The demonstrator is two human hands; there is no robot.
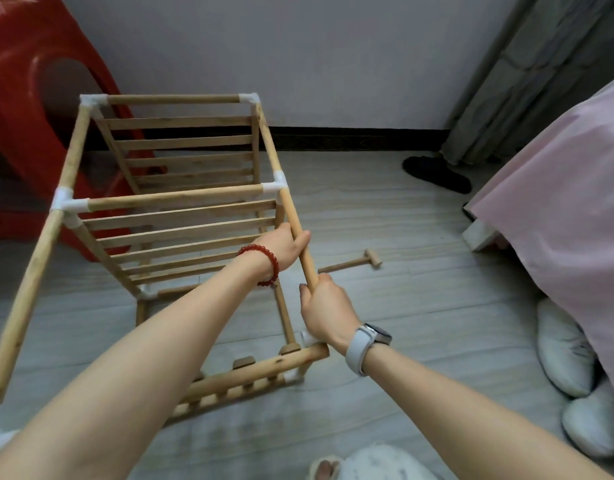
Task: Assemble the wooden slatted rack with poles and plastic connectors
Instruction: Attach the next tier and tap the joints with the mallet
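The wooden rack (181, 199) lies on its side on the floor, round poles joined by white plastic connectors (276, 187) at the corners, with slatted shelves (184, 233) between them. My left hand (286, 245), red bead bracelet at the wrist, grips the near right pole (300, 244) partway down. My right hand (328, 311), a watch on its wrist, grips the lower end of the same pole. A slatted panel (250, 377) lies on the floor under my arms, with a white connector (307, 337) at its right end. The opposite left pole (25, 306) ends free near the frame's left edge.
A small wooden mallet (354, 263) lies on the floor right of the rack. A red plastic stool (39, 116) stands behind the rack at left. A pink-covered bed (558, 216) fills the right side, white slippers (568, 355) and a dark slipper (437, 174) beside it.
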